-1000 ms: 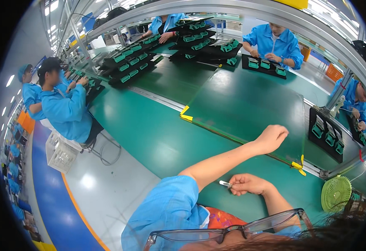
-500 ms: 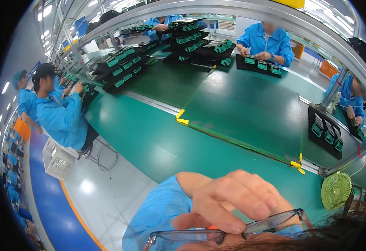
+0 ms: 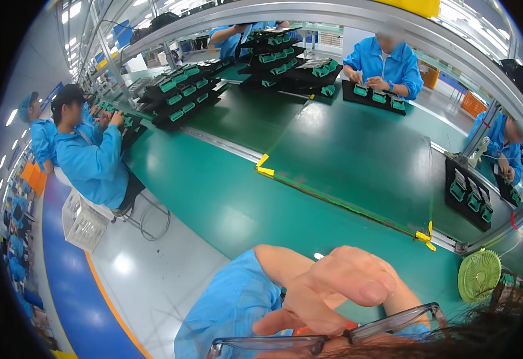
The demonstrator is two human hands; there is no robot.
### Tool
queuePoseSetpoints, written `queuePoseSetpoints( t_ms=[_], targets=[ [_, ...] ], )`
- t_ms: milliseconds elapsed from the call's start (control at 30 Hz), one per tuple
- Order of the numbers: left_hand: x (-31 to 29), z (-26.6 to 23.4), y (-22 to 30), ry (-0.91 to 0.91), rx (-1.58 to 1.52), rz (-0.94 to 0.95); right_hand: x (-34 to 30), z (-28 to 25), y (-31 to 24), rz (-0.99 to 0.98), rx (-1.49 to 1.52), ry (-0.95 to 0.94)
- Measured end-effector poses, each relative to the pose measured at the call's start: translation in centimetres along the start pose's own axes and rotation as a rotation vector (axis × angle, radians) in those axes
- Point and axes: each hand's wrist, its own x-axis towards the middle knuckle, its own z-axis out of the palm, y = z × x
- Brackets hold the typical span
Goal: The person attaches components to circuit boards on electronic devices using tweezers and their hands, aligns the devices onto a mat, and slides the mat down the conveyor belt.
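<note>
Close below my view, both my hands are raised and overlap just beyond a pair of glasses (image 3: 393, 320). My left hand (image 3: 300, 302), at the end of a blue sleeve (image 3: 228, 308), has its thumb and a finger spread apart with nothing seen between them. Against it lies my right hand (image 3: 357, 274), with its fingers curled in. Whatever those fingers may hold is hidden. A bit of red (image 3: 302, 331) shows behind the fingers, too covered to name. Beneath the hands runs the green bench top (image 3: 213, 179).
Black trays of teal parts (image 3: 178, 96) are stacked at the far left, with another stack (image 3: 276, 57) at the back. Across the bench a person (image 3: 387, 63) works over a tray. More co-workers sit left and right. A green fan (image 3: 479, 275) stands at right.
My right hand's fingers have curled further, and the hands have shifted slightly. At the back, the co-worker by the stack has moved an arm. My view has tilted a little.
</note>
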Motion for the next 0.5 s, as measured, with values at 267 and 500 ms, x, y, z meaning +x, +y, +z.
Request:
queuePoseSetpoints(
  t_ms=[267,500],
  targets=[
    [2.4,0.0,-1.2,-0.058,0.023,0.358,0.0,-0.3,-0.3,0.014,0.001,-0.007],
    [2.0,-0.8,0.5,-0.038,0.105,0.014,-0.2,1.5,-1.5,-0.04,0.114,0.018]
  ],
)
